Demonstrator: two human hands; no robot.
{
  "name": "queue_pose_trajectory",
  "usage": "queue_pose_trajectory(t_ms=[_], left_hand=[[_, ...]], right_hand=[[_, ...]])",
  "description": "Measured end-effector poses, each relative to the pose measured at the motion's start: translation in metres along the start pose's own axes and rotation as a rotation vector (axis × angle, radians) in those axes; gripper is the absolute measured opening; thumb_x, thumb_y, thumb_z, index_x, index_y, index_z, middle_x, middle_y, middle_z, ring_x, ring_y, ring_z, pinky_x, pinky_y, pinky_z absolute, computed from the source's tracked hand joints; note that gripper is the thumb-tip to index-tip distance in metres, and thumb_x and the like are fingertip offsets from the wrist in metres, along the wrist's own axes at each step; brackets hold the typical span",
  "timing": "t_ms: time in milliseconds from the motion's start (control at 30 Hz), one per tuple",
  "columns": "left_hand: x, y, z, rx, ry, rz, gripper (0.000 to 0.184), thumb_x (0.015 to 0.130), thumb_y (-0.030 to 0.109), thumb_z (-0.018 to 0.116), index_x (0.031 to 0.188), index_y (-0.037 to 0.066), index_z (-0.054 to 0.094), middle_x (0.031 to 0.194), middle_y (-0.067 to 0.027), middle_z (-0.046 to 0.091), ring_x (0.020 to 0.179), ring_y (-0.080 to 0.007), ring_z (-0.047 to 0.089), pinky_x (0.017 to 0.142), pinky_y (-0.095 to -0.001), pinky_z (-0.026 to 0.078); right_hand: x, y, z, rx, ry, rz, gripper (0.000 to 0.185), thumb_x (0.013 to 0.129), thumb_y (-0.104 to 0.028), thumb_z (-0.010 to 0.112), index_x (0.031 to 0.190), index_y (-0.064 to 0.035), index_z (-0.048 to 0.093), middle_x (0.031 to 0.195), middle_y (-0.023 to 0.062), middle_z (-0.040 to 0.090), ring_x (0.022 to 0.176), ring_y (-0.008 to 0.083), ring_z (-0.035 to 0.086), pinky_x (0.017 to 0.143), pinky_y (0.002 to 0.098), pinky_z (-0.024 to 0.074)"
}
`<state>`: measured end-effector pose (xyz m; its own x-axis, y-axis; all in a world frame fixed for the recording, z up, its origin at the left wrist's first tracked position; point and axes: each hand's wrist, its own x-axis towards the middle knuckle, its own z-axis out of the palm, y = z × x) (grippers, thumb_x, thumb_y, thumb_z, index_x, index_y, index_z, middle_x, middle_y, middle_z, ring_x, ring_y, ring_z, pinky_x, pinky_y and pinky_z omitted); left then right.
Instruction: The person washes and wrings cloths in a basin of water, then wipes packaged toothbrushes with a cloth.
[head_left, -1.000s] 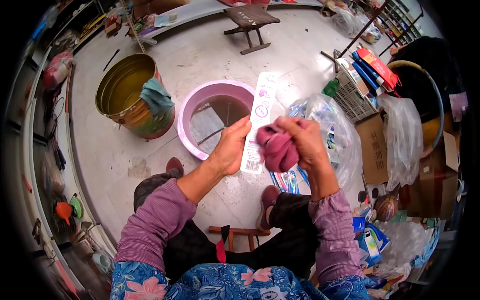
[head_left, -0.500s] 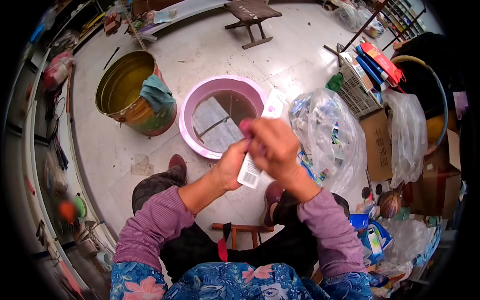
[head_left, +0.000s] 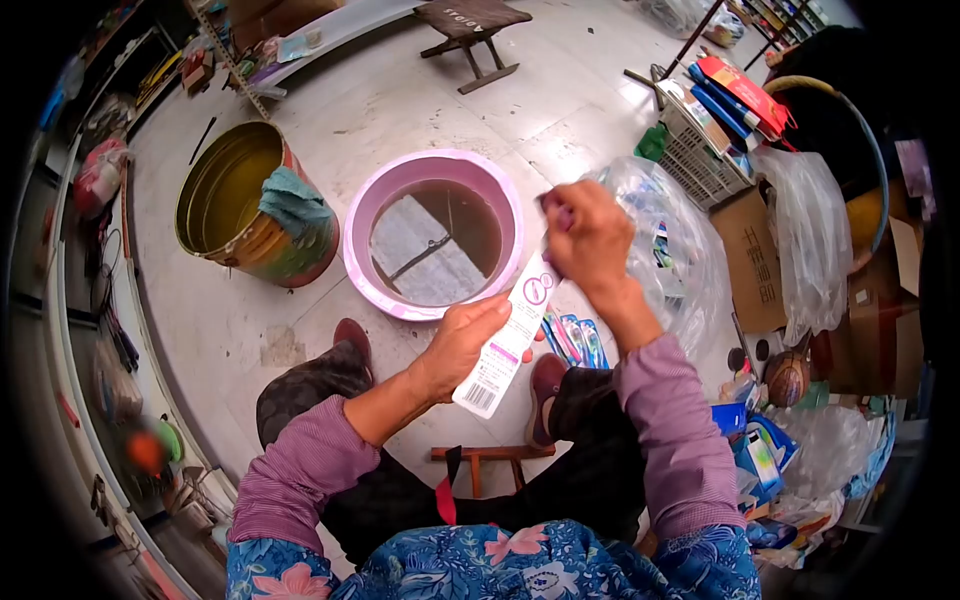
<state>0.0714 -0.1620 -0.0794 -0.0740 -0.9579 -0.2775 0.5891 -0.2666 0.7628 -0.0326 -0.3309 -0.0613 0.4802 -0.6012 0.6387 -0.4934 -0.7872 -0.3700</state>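
My left hand point(head_left: 468, 335) grips a long white toothbrush package point(head_left: 500, 362) with its printed back and barcode facing up. At the top end of the package, my right hand point(head_left: 590, 240) is closed around a small dark purple thing point(head_left: 553, 210), possibly a cloth; its shape is mostly hidden by my fingers. Several packaged toothbrushes point(head_left: 577, 340) lie on the floor below my right wrist. Beyond my hands stands a pink basin point(head_left: 355, 235) of murky water with a grey slab-like shape showing in it.
A rusty metal bucket point(head_left: 310, 250) with a teal cloth point(head_left: 295, 198) over its rim stands left. To the right are a clear plastic bag point(head_left: 690, 270) of packages, a grey basket point(head_left: 700, 155) and a cardboard box point(head_left: 752, 270). A folding stool point(head_left: 472, 18) stands ahead.
My right hand has moved right and up to the package's top end, uncovering its print. My left hand has lowered the package slightly. The packaged toothbrushes on the floor show more fully.
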Motion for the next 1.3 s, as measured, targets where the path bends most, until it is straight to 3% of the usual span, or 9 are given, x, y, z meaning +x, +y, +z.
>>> queue_pose_trajectory(t_ms=[200, 300, 400, 500, 567, 733, 900, 1167, 1300], left_hand=[[0.004, 0.022, -0.011, -0.064, 0.015, 0.111, 0.047, 0.099, 0.025, 0.038, 0.138, -0.001, 0.034, 0.102, -0.0144, 0.063, 0.079, -0.014, 0.061, 0.072, -0.0239, 0.051], [0.013, 0.016, -0.013, -0.08, 0.112, 0.156, 0.046, 0.098, 0.02, 0.042, 0.139, 0.001, 0.034, 0.109, -0.0118, 0.058, 0.087, -0.0133, 0.058, 0.074, -0.0234, 0.05], [0.017, -0.002, -0.016, 0.833, 0.174, 0.631, 0.045, 0.091, 0.008, 0.054, 0.134, 0.003, 0.044, 0.111, -0.0066, 0.046, 0.097, -0.0124, 0.05, 0.078, -0.0244, 0.048], [0.012, -0.007, -0.014, 0.944, 0.205, 0.564, 0.045, 0.09, 0.01, 0.057, 0.133, 0.003, 0.045, 0.113, -0.0073, 0.046, 0.102, -0.0129, 0.049, 0.079, -0.025, 0.048], [0.013, -0.005, -0.014, 0.904, 0.222, 0.572, 0.047, 0.091, 0.015, 0.058, 0.133, 0.0, 0.044, 0.112, -0.008, 0.048, 0.1, -0.0142, 0.052, 0.08, -0.0249, 0.048], [0.015, 0.01, -0.021, -0.212, 0.024, 0.035, 0.049, 0.096, 0.034, 0.046, 0.125, -0.005, 0.047, 0.103, -0.014, 0.06, 0.093, -0.0193, 0.062, 0.083, -0.0305, 0.051], [0.01, 0.016, -0.017, -0.555, -0.24, -0.131, 0.053, 0.099, 0.039, 0.032, 0.132, -0.002, 0.038, 0.112, -0.0222, 0.055, 0.099, -0.0314, 0.061, 0.076, -0.0384, 0.056], [0.015, 0.02, -0.025, -0.447, -0.006, -0.021, 0.047, 0.098, 0.039, 0.037, 0.127, 0.001, 0.043, 0.112, -0.0146, 0.056, 0.085, -0.0185, 0.058, 0.065, -0.0273, 0.051], [0.022, 0.008, -0.034, -0.582, -0.089, 0.017, 0.049, 0.098, 0.046, 0.033, 0.124, 0.006, 0.046, 0.108, -0.0095, 0.058, 0.089, -0.0182, 0.06, 0.067, -0.0272, 0.052]], right_hand=[[0.016, 0.054, -0.018, 0.169, 0.038, 0.522, 0.018, 0.078, -0.021, 0.067, 0.084, -0.0045, 0.068, 0.078, 0.0097, 0.069, 0.065, 0.0191, 0.066, 0.06, 0.0292, 0.0508], [0.018, 0.009, -0.03, 0.928, -0.085, 0.877, 0.038, 0.084, -0.03, 0.069, 0.083, 0.0079, 0.064, 0.073, 0.0138, 0.067, 0.058, 0.0132, 0.061, 0.053, 0.0235, 0.0483], [0.006, -0.019, -0.024, 0.858, -0.325, 0.919, 0.034, 0.08, -0.026, 0.072, 0.08, 0.0063, 0.063, 0.069, 0.0092, 0.064, 0.054, 0.0104, 0.056, 0.048, 0.0237, 0.0445], [-0.007, -0.01, -0.009, 0.872, -0.379, 0.898, 0.028, 0.078, -0.021, 0.075, 0.073, 0.0028, 0.061, 0.064, 0.0029, 0.058, 0.051, 0.0085, 0.05, 0.046, 0.0237, 0.0411], [-0.006, -0.005, -0.011, 1.084, -0.34, 1.0, 0.023, 0.078, -0.015, 0.074, 0.071, 0.0013, 0.06, 0.064, 0.0016, 0.056, 0.052, 0.0084, 0.051, 0.046, 0.023, 0.0418], [0.001, 0.004, -0.017, 1.445, -0.278, 1.099, 0.021, 0.08, -0.009, 0.071, 0.089, 0.0049, 0.057, 0.083, 0.0092, 0.063, 0.074, 0.0152, 0.063, 0.066, 0.0248, 0.0529], [-0.003, -0.008, -0.015, 1.382, -0.294, 1.062, 0.024, 0.081, -0.011, 0.07, 0.095, 0.0054, 0.059, 0.087, 0.0109, 0.065, 0.073, 0.0147, 0.063, 0.066, 0.0252, 0.0526], [0.005, -0.007, -0.028, 1.1, 0.004, 0.942, 0.016, 0.084, -0.009, 0.066, 0.092, 0.0039, 0.062, 0.078, 0.0099, 0.066, 0.065, 0.0137, 0.062, 0.06, 0.0247, 0.0516], [-0.023, -0.055, -0.032, 0.692, -0.089, 0.133, 0.014, 0.078, -0.004, 0.065, 0.092, -0.0054, 0.064, 0.086, 0.0085, 0.065, 0.074, 0.0177, 0.063, 0.061, 0.0268, 0.0485]])
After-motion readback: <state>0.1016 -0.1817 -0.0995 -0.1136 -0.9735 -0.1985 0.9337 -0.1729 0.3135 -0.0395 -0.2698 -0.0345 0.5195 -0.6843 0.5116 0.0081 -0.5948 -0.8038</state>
